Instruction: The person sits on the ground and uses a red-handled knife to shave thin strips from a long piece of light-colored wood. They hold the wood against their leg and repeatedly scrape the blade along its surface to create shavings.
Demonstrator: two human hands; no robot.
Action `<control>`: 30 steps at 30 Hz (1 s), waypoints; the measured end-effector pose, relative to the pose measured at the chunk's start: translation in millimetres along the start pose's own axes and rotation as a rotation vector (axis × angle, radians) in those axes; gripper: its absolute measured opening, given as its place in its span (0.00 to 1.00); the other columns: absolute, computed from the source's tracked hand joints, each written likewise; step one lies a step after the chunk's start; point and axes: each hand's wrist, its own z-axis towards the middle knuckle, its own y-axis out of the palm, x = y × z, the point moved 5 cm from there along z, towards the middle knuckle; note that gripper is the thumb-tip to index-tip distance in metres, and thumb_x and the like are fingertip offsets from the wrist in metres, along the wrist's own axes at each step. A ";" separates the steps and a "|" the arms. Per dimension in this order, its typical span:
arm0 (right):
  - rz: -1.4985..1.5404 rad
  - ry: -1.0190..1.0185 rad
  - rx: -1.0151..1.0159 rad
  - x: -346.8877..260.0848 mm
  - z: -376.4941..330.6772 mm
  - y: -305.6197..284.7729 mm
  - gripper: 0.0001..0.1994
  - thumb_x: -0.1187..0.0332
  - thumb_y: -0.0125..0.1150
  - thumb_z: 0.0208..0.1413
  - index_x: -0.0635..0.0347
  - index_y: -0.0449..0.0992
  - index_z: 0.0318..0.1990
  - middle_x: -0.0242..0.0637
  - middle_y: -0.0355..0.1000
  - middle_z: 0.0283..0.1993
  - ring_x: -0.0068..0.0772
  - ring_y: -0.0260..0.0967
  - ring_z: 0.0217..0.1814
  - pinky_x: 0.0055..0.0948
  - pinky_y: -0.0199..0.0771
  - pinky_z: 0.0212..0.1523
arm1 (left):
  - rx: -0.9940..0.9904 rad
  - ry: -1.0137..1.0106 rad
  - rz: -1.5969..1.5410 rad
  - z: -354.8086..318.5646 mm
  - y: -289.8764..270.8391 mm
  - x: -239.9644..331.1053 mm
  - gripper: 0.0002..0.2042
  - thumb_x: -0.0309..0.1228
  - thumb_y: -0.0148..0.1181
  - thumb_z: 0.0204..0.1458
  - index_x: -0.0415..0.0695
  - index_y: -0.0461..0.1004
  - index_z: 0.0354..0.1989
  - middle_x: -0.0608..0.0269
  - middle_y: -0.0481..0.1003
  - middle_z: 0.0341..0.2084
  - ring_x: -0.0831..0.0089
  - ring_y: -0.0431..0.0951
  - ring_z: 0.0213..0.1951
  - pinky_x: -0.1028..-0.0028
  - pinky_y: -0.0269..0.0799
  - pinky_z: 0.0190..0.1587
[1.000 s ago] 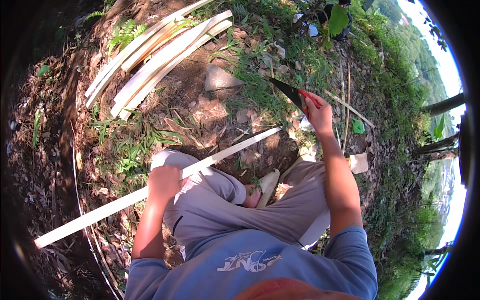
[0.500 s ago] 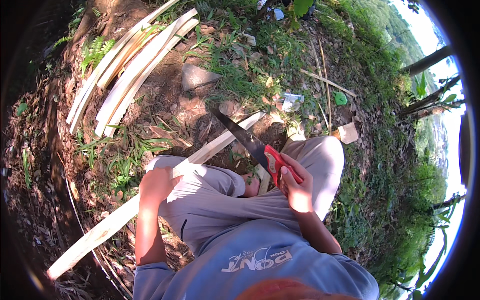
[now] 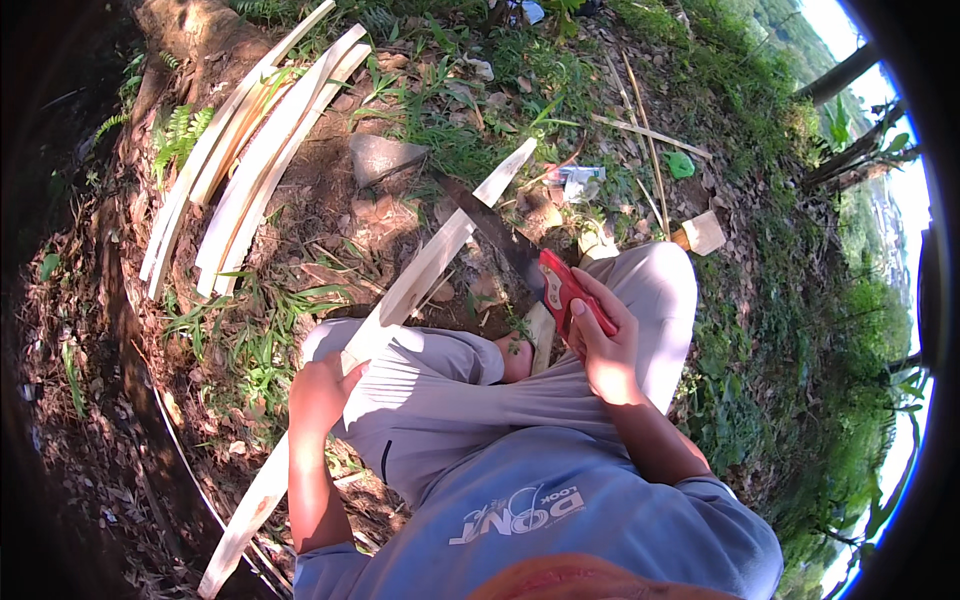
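Note:
A long pale wooden strip (image 3: 425,265) slants across my left thigh, its far end beyond my shins and its near end out past my left forearm. My left hand (image 3: 318,396) is closed around it near my left knee. In my right hand (image 3: 606,350) is a hand saw (image 3: 565,295), gripped by its red handle above my lap. The dark blade points away to the upper left and crosses over the strip near its far end. Whether the teeth touch the wood I cannot tell.
Several pale wooden strips (image 3: 270,160) lie at the far left by a tree trunk. A grey stone (image 3: 383,160) sits ahead. A wooden block-like piece (image 3: 703,233) is beyond my right knee, near thin sticks (image 3: 650,135) and a green plastic scrap (image 3: 679,164).
The strip has turned steeper in view: its far end is farther from me and its near end has swung right. The saw blade now crosses nearer that far end.

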 end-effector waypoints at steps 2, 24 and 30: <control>0.008 -0.004 0.000 -2.2 9.4 5.5 0.22 0.69 0.64 0.74 0.65 0.74 0.71 0.24 0.77 0.39 0.09 0.63 0.31 0.15 0.61 0.29 | 0.024 0.010 0.022 16.2 6.9 6.8 0.27 0.56 0.66 0.63 0.38 0.82 0.41 0.40 0.81 0.24 0.40 0.85 0.33 0.48 0.79 0.37; -0.218 -0.095 -0.283 54.4 12.2 54.4 0.22 0.72 0.62 0.73 0.69 0.73 0.71 0.25 0.77 0.40 0.09 0.61 0.30 0.15 0.60 0.30 | -0.080 -0.074 -0.072 101.0 61.4 -4.5 0.30 0.60 0.63 0.60 0.37 0.83 0.39 0.43 0.85 0.36 0.45 0.86 0.46 0.50 0.80 0.48; -0.202 -0.045 -0.390 56.6 10.4 57.8 0.24 0.72 0.66 0.71 0.69 0.73 0.71 0.40 0.81 0.59 0.25 0.76 0.59 0.26 0.74 0.63 | 0.041 -0.031 0.058 93.8 43.4 41.1 0.22 0.49 0.67 0.62 0.38 0.82 0.39 0.46 0.85 0.32 0.45 0.87 0.39 0.50 0.82 0.43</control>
